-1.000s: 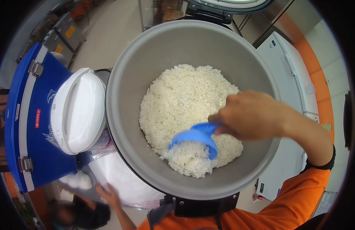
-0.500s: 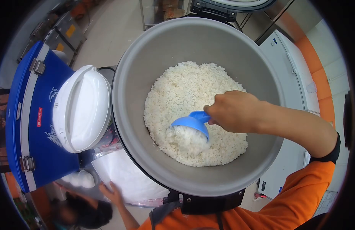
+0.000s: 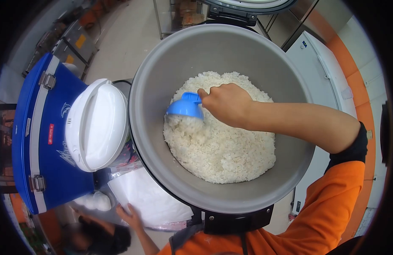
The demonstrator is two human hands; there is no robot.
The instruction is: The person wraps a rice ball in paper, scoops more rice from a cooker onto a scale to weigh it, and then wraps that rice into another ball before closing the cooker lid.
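A big round pot (image 3: 290, 170) with a grey inside holds white rice (image 3: 230, 157). My right hand (image 3: 226, 104) is closed on the handle of a blue scoop (image 3: 185, 108), which is tipped at the left part of the rice, with loose rice at its mouth. Below and left of the pot, my left hand (image 3: 130, 216) has its fingers apart at the lower edge of a stack of white sheets (image 3: 149, 195).
A white lidded container (image 3: 101, 127) stands left of the pot, beside a blue cooler box (image 3: 52, 140). White bundles (image 3: 96, 201) lie near the sheets. Another person (image 3: 94, 236) is at the lower left. A white chest freezer (image 3: 315, 63) stands at the right.
My right hand has moved up and left with the blue scoop, from the middle of the rice to its left side. My left hand stays by the sheets; the whole view has shifted slightly.
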